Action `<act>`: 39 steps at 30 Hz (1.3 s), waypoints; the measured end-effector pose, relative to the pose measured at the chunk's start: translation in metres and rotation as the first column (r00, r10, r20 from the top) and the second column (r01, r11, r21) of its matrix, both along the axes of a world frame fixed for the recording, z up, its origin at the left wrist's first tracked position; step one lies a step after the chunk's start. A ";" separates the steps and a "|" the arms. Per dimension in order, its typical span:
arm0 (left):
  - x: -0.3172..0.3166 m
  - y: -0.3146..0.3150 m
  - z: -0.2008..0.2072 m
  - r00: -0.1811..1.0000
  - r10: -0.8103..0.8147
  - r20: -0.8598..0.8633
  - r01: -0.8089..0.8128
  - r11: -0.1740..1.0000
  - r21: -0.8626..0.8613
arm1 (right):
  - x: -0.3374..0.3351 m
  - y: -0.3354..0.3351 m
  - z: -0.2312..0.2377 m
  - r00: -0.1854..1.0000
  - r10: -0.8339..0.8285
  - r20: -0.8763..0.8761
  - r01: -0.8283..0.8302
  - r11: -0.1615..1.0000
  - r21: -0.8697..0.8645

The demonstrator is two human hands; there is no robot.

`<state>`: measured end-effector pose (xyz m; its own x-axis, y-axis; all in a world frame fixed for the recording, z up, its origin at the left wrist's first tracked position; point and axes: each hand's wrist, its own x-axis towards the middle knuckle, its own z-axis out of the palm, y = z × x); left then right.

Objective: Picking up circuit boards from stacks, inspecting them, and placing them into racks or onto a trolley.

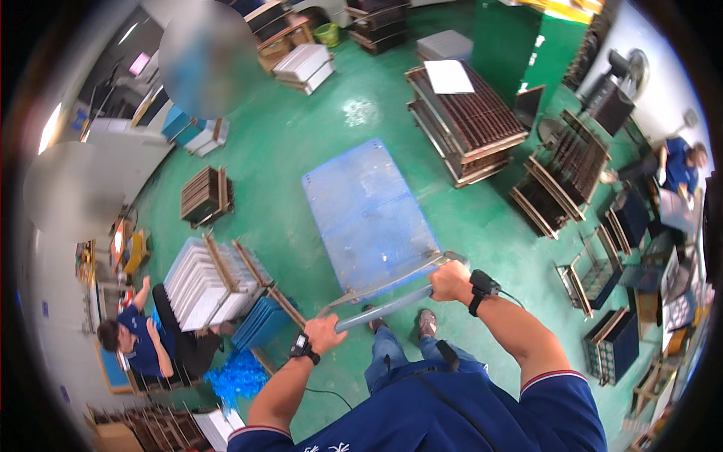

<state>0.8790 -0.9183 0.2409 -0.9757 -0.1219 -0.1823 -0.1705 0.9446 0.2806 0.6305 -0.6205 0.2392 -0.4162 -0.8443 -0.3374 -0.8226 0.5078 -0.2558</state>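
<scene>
My left hand point(324, 334) is closed around the left end of the grey push handle point(385, 310) of a platform trolley. Closed on the same bar, toward its right end, is my right hand point(450, 282). The trolley's flat blue deck point(370, 212) stretches ahead of me over the green floor, scuffed and with no load on it. Its wheels are hidden under the deck. Each wrist wears a black strapped device. My feet stand just behind the handle.
To the left are a rack of white trays point(199, 285), blue crumpled plastic point(235, 380), a small rack point(205, 197) and a seated person point(139, 343). Wooden racks point(482, 113) stand ahead right, more racks point(565, 173) beyond. Another person point(681, 169) sits far right.
</scene>
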 end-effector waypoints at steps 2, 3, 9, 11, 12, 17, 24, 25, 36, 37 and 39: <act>0.006 0.000 0.001 1.000 0.015 0.016 -0.015 1.000 0.001 | 0.004 -0.002 0.000 0.999 -0.041 -0.013 0.041 0.999 0.007; 0.010 0.000 0.000 1.000 -0.004 0.010 0.004 1.000 0.000 | 0.005 -0.003 0.004 0.999 -0.034 0.014 0.034 0.999 -0.019; -0.003 -0.006 0.002 0.999 -0.023 0.024 0.023 1.000 -0.006 | 0.000 -0.005 0.011 0.999 -0.029 0.028 0.030 0.999 -0.037; 0.000 -0.006 0.002 0.999 -0.016 0.031 0.016 1.000 -0.013 | 0.001 -0.008 0.008 0.999 -0.034 0.031 0.036 0.999 -0.037; 0.000 -0.006 0.002 0.999 0.002 0.039 -0.002 1.000 -0.019 | 0.001 -0.008 0.008 0.999 -0.028 0.034 0.029 0.999 -0.035; 0.002 -0.007 0.002 0.999 -0.005 0.041 0.006 0.999 -0.033 | 0.003 -0.009 0.012 0.999 -0.035 0.031 0.036 0.998 -0.044; 0.002 -0.012 -0.001 0.999 -0.020 0.028 0.021 0.999 -0.041 | 0.001 -0.011 0.008 0.999 -0.016 0.036 0.017 0.999 -0.035; 0.003 -0.012 -0.002 0.999 -0.022 0.030 0.023 0.999 -0.043 | 0.001 -0.011 0.007 0.999 -0.019 0.037 0.020 0.999 -0.037; -0.015 -0.015 -0.006 1.000 0.001 0.032 0.001 0.999 -0.051 | -0.014 -0.010 0.006 1.000 -0.013 0.015 0.014 0.998 -0.068; -0.011 -0.020 -0.010 1.000 -0.010 -0.001 0.010 0.999 -0.036 | -0.015 -0.016 0.011 1.000 -0.009 0.012 0.010 0.995 -0.097; -0.007 -0.029 -0.014 1.000 -0.013 -0.012 0.013 0.998 -0.055 | -0.011 -0.030 0.007 0.999 -0.026 -0.037 0.023 0.997 -0.072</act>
